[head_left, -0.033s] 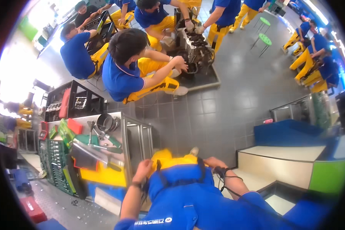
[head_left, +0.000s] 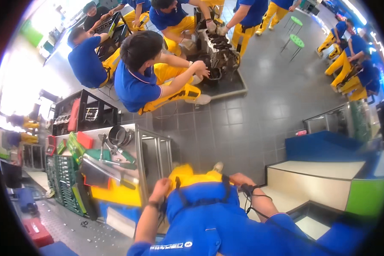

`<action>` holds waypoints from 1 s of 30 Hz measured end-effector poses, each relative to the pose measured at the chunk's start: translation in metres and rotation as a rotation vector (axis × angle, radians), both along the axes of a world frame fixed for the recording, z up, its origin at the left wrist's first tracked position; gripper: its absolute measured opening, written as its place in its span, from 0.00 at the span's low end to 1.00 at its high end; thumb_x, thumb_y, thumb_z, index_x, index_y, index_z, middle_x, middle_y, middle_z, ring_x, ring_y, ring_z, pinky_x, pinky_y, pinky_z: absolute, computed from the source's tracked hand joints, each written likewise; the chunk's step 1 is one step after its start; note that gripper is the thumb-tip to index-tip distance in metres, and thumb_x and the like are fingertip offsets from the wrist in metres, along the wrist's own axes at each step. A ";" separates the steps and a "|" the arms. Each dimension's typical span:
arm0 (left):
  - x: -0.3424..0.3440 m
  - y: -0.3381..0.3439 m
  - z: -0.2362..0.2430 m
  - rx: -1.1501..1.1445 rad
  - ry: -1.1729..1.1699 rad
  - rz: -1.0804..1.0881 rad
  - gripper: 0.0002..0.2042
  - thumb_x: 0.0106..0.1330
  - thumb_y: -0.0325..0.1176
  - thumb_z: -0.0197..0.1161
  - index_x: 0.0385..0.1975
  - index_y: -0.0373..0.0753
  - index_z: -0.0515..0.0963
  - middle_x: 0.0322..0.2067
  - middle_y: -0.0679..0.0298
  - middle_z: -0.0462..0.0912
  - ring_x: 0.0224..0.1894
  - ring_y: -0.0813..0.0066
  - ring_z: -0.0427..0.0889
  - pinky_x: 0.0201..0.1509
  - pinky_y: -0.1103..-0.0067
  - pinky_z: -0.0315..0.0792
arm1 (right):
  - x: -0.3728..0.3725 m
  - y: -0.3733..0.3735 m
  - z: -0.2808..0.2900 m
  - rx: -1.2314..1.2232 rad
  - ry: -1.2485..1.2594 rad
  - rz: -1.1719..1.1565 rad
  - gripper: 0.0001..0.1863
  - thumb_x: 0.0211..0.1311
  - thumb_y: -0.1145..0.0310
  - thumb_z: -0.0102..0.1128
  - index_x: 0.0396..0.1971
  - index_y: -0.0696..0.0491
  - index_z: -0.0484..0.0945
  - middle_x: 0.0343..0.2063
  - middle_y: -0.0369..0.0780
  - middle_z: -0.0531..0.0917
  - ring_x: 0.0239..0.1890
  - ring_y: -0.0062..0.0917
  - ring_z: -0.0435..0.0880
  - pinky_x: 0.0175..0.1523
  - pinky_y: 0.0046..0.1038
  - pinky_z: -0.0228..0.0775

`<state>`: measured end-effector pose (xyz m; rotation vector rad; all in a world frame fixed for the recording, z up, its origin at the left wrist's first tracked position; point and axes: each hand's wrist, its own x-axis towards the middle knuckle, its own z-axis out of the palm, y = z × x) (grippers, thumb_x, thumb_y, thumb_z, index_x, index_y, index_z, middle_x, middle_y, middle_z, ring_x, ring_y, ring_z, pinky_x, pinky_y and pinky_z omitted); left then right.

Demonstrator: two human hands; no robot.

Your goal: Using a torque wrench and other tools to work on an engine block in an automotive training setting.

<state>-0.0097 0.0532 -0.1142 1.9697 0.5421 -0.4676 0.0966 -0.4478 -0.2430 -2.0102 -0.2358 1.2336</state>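
My left hand (head_left: pixel 161 187) rests at the left side of my yellow trousers, its fingers curled in and nothing visible in them. On the other side, my right hand (head_left: pixel 239 178) lies against my right hip; its fingers are mostly hidden, and a dark cord loops around that wrist. Close to my left hand stands a bench with a metal frame (head_left: pixel 158 147). On it lie a ratchet-like metal tool (head_left: pixel 102 143), a round metal band (head_left: pixel 118 135), a long flat-bladed tool (head_left: pixel 104 168) and a green socket set case (head_left: pixel 66 183).
Ahead, several people in blue shirts work around an engine (head_left: pixel 217 53) on a floor tray (head_left: pixel 230 91). A black crate (head_left: pixel 104 106) stands behind the bench. Green stools (head_left: pixel 296 40) are farther off. To my right are cream and blue stepped blocks (head_left: pixel 311 183).
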 end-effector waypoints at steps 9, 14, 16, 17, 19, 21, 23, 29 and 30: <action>-0.057 0.023 -0.024 0.162 0.511 -0.118 0.18 0.68 0.44 0.65 0.40 0.30 0.84 0.34 0.55 0.88 0.39 0.69 0.86 0.44 0.72 0.77 | -0.049 -0.085 -0.034 -0.214 0.233 -1.136 0.13 0.65 0.65 0.53 0.25 0.55 0.82 0.18 0.40 0.81 0.15 0.27 0.78 0.19 0.31 0.67; -0.005 0.022 -0.028 0.287 0.248 -0.509 0.15 0.65 0.39 0.58 0.34 0.33 0.85 0.37 0.46 0.88 0.41 0.51 0.87 0.45 0.61 0.79 | -0.076 -0.097 -0.054 -0.285 0.321 -1.176 0.10 0.65 0.64 0.54 0.30 0.51 0.83 0.21 0.40 0.82 0.16 0.27 0.77 0.20 0.30 0.67; 0.046 0.021 -0.038 0.214 0.348 -0.375 0.14 0.65 0.38 0.57 0.35 0.33 0.84 0.36 0.46 0.87 0.41 0.51 0.87 0.45 0.63 0.78 | -0.081 -0.100 -0.055 -0.251 0.339 -1.214 0.11 0.65 0.62 0.55 0.31 0.50 0.83 0.21 0.40 0.82 0.17 0.26 0.78 0.20 0.30 0.67; 0.077 0.018 -0.040 0.150 0.377 -0.304 0.14 0.66 0.37 0.57 0.35 0.33 0.84 0.35 0.46 0.87 0.40 0.53 0.87 0.44 0.64 0.78 | -0.072 -0.094 -0.046 -0.232 0.355 -1.205 0.11 0.66 0.61 0.55 0.32 0.50 0.83 0.21 0.39 0.82 0.17 0.26 0.77 0.21 0.30 0.67; 0.136 0.022 -0.053 0.089 0.352 -0.294 0.15 0.67 0.38 0.57 0.35 0.32 0.84 0.33 0.48 0.87 0.39 0.56 0.87 0.43 0.66 0.77 | -0.057 -0.078 -0.031 -0.252 0.352 -1.238 0.10 0.65 0.60 0.56 0.33 0.50 0.83 0.23 0.38 0.82 0.19 0.26 0.78 0.21 0.30 0.67; 0.196 0.032 -0.068 0.044 0.285 -0.325 0.15 0.68 0.39 0.56 0.34 0.33 0.84 0.29 0.50 0.87 0.35 0.59 0.87 0.41 0.67 0.77 | -0.030 -0.053 -0.004 -0.289 0.311 -1.230 0.11 0.65 0.62 0.55 0.34 0.52 0.83 0.25 0.39 0.83 0.20 0.26 0.80 0.23 0.32 0.70; 0.260 0.030 -0.068 -0.019 0.241 -0.283 0.15 0.68 0.40 0.56 0.33 0.33 0.83 0.26 0.53 0.86 0.32 0.61 0.87 0.40 0.67 0.77 | 0.001 -0.030 0.023 -0.274 0.298 -1.271 0.12 0.65 0.62 0.55 0.34 0.54 0.83 0.25 0.39 0.84 0.21 0.26 0.81 0.25 0.32 0.71; 0.403 0.042 -0.098 0.010 0.178 -0.228 0.15 0.66 0.41 0.57 0.34 0.35 0.84 0.26 0.57 0.87 0.31 0.66 0.87 0.39 0.69 0.78 | 0.075 0.035 0.056 -0.258 -0.103 -1.117 0.14 0.63 0.61 0.59 0.35 0.57 0.84 0.25 0.41 0.85 0.26 0.28 0.84 0.32 0.32 0.74; 0.420 0.038 -0.099 0.003 0.170 -0.257 0.15 0.66 0.41 0.57 0.34 0.35 0.84 0.26 0.57 0.87 0.31 0.66 0.87 0.39 0.69 0.78 | 0.086 0.044 0.061 -0.301 -0.169 -1.023 0.15 0.63 0.61 0.59 0.36 0.58 0.85 0.26 0.43 0.86 0.28 0.31 0.84 0.35 0.32 0.75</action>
